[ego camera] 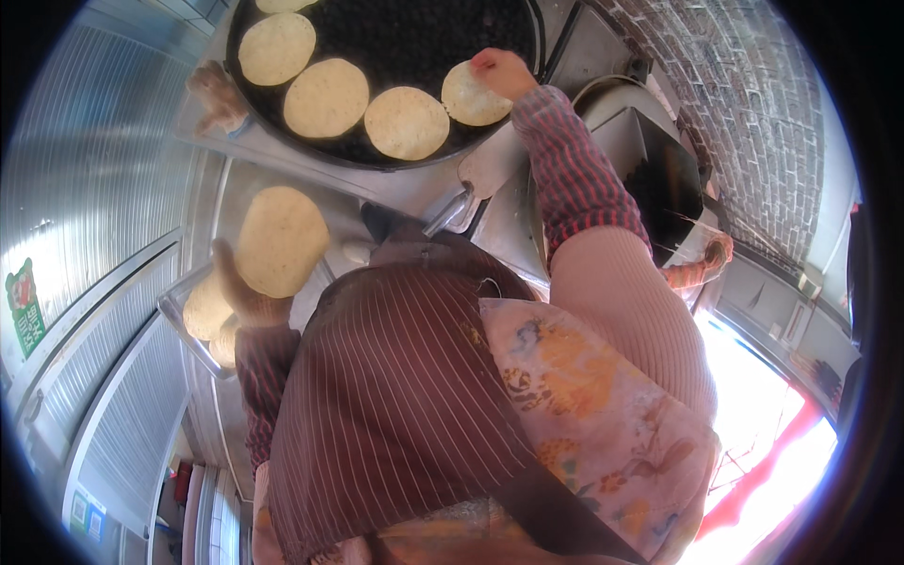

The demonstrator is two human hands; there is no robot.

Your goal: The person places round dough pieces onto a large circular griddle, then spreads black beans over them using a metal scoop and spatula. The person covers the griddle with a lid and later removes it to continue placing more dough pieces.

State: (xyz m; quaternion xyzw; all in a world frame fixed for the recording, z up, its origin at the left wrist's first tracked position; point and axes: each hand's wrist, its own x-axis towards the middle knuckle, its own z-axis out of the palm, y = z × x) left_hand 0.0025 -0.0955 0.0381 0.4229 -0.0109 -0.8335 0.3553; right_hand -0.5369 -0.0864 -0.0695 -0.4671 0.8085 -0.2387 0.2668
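My left hand point(254, 300) holds a round, pale flatbread point(284, 240) up at the left, over a clear tray point(169, 311). More flatbreads point(206, 307) lie in that tray, partly covered by the hand. Ahead of me is a large round black griddle point(424, 42). My right hand point(505, 74) reaches to its right side, fingers curled on the far edge of a flatbread point(474, 99); the thumb is hidden. Along the near rim lie other flatbreads, among them one in the middle point(407, 123), one left of it point(326, 97) and one further left point(277, 48).
A metal turner point(448, 212) rests by the griddle's near edge. At the right stand a dark-sided metal box point(653, 169) and a brush-like thing with orange binding point(706, 261). Left of the griddle is a blurred hand-shaped thing point(217, 95). A ribbed panel point(106, 141) borders the left.
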